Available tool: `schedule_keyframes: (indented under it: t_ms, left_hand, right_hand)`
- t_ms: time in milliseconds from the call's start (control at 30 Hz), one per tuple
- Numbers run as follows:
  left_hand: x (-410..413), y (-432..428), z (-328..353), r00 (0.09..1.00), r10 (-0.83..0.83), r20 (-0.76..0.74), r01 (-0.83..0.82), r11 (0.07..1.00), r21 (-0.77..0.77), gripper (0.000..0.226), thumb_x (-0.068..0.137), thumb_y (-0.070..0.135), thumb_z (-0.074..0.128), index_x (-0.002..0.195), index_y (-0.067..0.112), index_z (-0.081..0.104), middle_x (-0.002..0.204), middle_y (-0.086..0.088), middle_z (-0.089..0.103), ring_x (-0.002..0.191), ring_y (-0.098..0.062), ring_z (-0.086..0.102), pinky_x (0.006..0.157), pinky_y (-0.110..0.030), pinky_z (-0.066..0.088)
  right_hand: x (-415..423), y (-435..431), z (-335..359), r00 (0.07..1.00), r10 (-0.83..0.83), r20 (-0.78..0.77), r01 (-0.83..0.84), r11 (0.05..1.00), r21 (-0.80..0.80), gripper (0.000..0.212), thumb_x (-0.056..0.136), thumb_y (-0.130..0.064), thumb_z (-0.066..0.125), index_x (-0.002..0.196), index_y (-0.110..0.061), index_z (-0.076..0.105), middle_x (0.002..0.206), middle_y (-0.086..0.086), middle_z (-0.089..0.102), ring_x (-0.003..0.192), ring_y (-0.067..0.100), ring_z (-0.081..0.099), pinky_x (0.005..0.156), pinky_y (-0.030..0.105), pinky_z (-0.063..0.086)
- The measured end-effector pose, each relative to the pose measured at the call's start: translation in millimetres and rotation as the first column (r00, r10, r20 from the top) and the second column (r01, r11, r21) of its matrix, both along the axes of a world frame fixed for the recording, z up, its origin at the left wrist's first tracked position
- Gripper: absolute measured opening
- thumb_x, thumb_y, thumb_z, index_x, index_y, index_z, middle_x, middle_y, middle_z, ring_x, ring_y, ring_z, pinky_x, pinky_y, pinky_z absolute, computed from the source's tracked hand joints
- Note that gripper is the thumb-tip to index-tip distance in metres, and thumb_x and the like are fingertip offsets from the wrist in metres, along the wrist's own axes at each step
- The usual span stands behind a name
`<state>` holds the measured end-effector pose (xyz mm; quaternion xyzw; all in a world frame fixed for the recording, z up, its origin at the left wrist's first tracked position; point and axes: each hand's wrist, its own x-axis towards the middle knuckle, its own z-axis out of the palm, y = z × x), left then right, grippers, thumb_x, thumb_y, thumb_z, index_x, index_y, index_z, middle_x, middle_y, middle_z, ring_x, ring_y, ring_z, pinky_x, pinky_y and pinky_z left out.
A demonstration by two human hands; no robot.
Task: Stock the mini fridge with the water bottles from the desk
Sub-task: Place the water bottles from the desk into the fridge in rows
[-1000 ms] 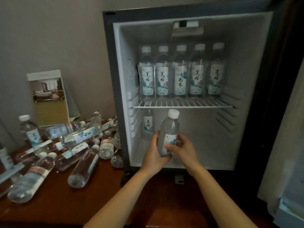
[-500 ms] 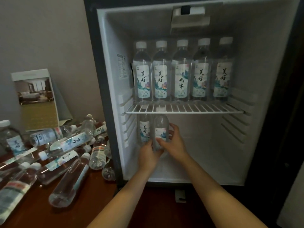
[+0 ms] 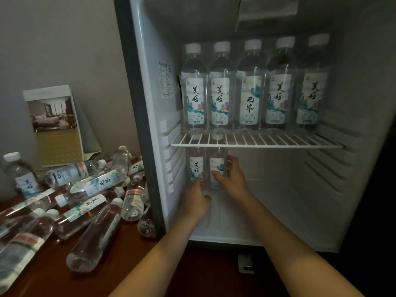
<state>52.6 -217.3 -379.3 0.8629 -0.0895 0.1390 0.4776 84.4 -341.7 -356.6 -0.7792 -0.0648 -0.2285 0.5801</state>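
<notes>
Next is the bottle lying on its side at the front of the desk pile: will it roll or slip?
Likely to roll: the bottle lies on its round side on the smooth desk, nothing bracing its base end. It looks full, so probably heavy for its size and firm. The clear plastic may be slippery.

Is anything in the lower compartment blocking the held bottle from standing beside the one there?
Nothing visible does. The held bottle stands upright beside the lower bottle, under the wire shelf; the right hand grips it, the left hand is at its base.
</notes>
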Motion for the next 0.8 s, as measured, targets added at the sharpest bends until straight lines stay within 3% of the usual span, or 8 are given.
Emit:
schedule_keyframes:
  t_ms: [200,267,367,467,533,600,700,800]
  left_hand:
    - [-5,-1,12,0.998,-0.052,-0.017,0.053,0.999,0.006,0.057,0.083,-0.006,0.053,0.136,0.011,0.04,0.129,-0.01,0.055,0.115,-0.023,0.054,0.096,-0.032,0.046]
    - [-12,-1,16,0.997,-0.069,-0.021,0.068,0.997,-0.022,0.06,0.083,-0.008,0.052,0.139,0.009,0.036,0.132,-0.011,0.052,0.12,-0.024,0.052,0.1,-0.033,0.044]
    - [-26,1,18,0.995,-0.097,0.0,0.097,0.995,-0.028,0.061,0.085,-0.007,0.051,0.141,0.009,0.033,0.135,-0.009,0.049,0.122,-0.023,0.05,0.098,-0.025,0.042]
    - [-44,7,17,0.996,-0.085,0.029,0.086,0.996,-0.012,0.049,0.086,-0.001,0.055,0.133,0.008,0.042,0.125,-0.008,0.056,0.114,-0.021,0.055,0.087,-0.017,0.04]
    - [-59,14,17,0.992,-0.099,0.076,0.1,0.995,-0.015,0.037,0.087,0.002,0.056,0.123,0.009,0.052,0.11,-0.007,0.063,0.101,-0.018,0.06,0.078,-0.008,0.04]
    - [-74,25,16,0.986,-0.098,0.135,0.1,0.995,-0.013,0.026,0.088,0.006,0.057,0.113,0.011,0.06,0.094,0.0,0.065,0.085,-0.008,0.06,0.069,0.0,0.039]
    - [-94,49,17,0.978,-0.065,0.198,0.067,0.998,-0.003,0.015,0.089,0.01,0.058,0.1,0.015,0.066,0.08,0.01,0.061,0.074,0.0,0.056,0.066,-0.001,0.04]
    - [-108,85,17,0.958,-0.005,0.287,-0.001,1.0,0.022,0.01,0.087,0.011,0.06,0.088,0.017,0.068,0.072,0.007,0.063,0.067,-0.006,0.059,0.061,-0.014,0.044]
  right_hand:
    - [-8,1,2,0.999,-0.003,-0.045,0.001,0.999,-0.049,0.072,0.081,-0.011,0.071,0.139,-0.01,0.029,0.126,0.006,0.055,0.105,0.015,0.056,0.083,0.018,0.044]
    - [-17,3,-1,0.997,0.007,-0.074,-0.009,1.0,-0.027,0.08,0.079,-0.007,0.071,0.142,-0.011,0.023,0.117,-0.002,0.052,0.1,0.01,0.054,0.073,0.004,0.042]
    - [-34,9,-2,0.996,0.007,-0.091,-0.005,1.0,0.023,0.082,0.079,-0.011,0.07,0.143,-0.012,0.019,0.109,-0.008,0.049,0.087,0.0,0.05,0.064,0.002,0.041]
    - [-53,15,0,0.997,-0.048,-0.055,0.05,0.998,0.037,0.069,0.08,-0.003,0.067,0.136,-0.012,0.028,0.101,-0.009,0.047,0.085,0.0,0.049,0.067,0.002,0.039]
    - [-66,22,2,0.989,-0.135,-0.055,0.137,0.99,0.028,0.052,0.079,0.004,0.059,0.126,-0.008,0.04,0.099,-0.001,0.053,0.09,0.013,0.054,0.072,0.017,0.041]
    - [-81,35,6,0.981,-0.181,-0.066,0.183,0.983,0.026,0.03,0.081,0.003,0.052,0.108,-0.01,0.051,0.085,-0.002,0.055,0.086,0.021,0.057,0.069,0.025,0.041]
    - [-99,58,13,0.993,-0.07,-0.091,0.079,0.992,0.101,0.014,0.085,0.002,0.049,0.088,-0.01,0.056,0.081,0.007,0.06,0.079,0.025,0.06,0.067,0.03,0.048]
    - [-117,82,15,0.993,0.066,-0.095,-0.052,0.988,0.143,0.016,0.09,-0.001,0.049,0.079,-0.012,0.055,0.076,0.011,0.06,0.065,0.019,0.058,0.05,0.017,0.047]
